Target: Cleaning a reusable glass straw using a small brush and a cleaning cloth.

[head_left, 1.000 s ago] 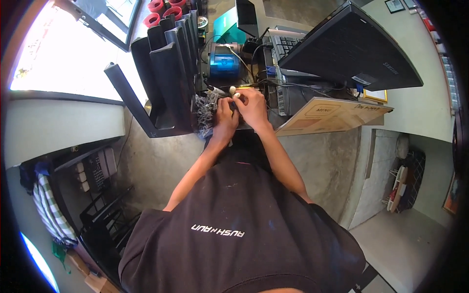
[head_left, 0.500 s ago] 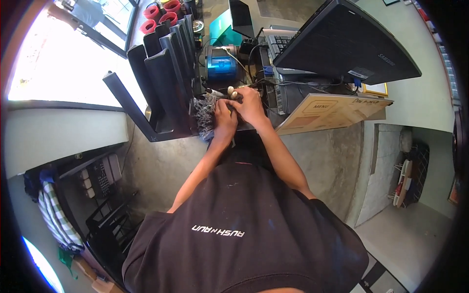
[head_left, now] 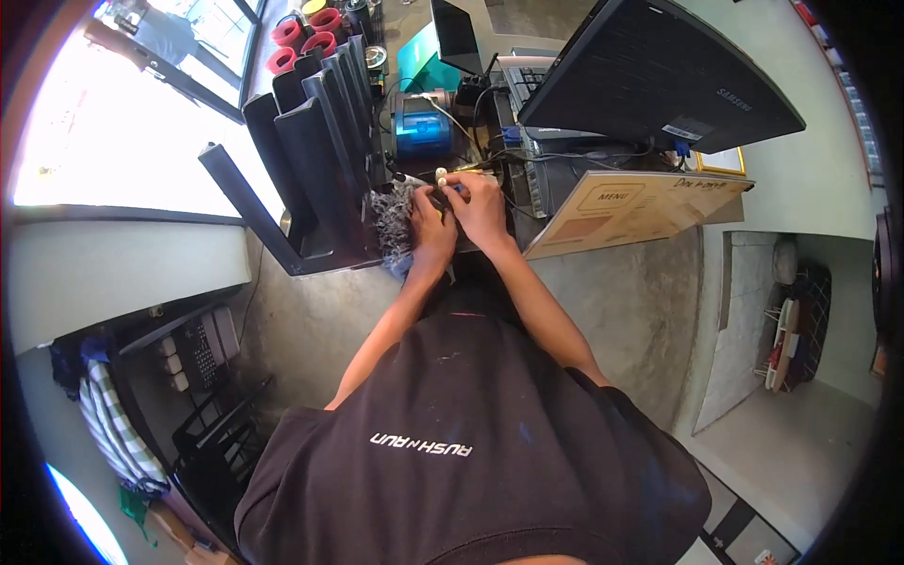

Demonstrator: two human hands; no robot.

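At the near edge of the desk my two hands are close together, fingers curled inward. My left hand point(head_left: 430, 234) is closed beside a fluffy grey duster point(head_left: 394, 218); what its fingers hold is hidden. My right hand point(head_left: 482, 209) is pinched, its thumb side by two small pale rounded tips point(head_left: 441, 176) that stick up just beyond my fingers. Whether it grips one of these I cannot make out. Slim pen-like items lie or stand around the fingertips, mostly covered by the hands.
Left of my hands stands a black upright rack point(head_left: 325, 160). A blue and grey machine point(head_left: 422, 127) sits beyond them, among cables. On the right are a large black monitor point(head_left: 669, 75), a keyboard point(head_left: 533, 80) and a tilted menu board point(head_left: 612, 212). Red cups point(head_left: 282, 61) stand far left.
My right hand has shifted slightly, and its fingers have drawn in closer by the pale tips. My left hand stays almost where it was. The whole view has tilted a little.
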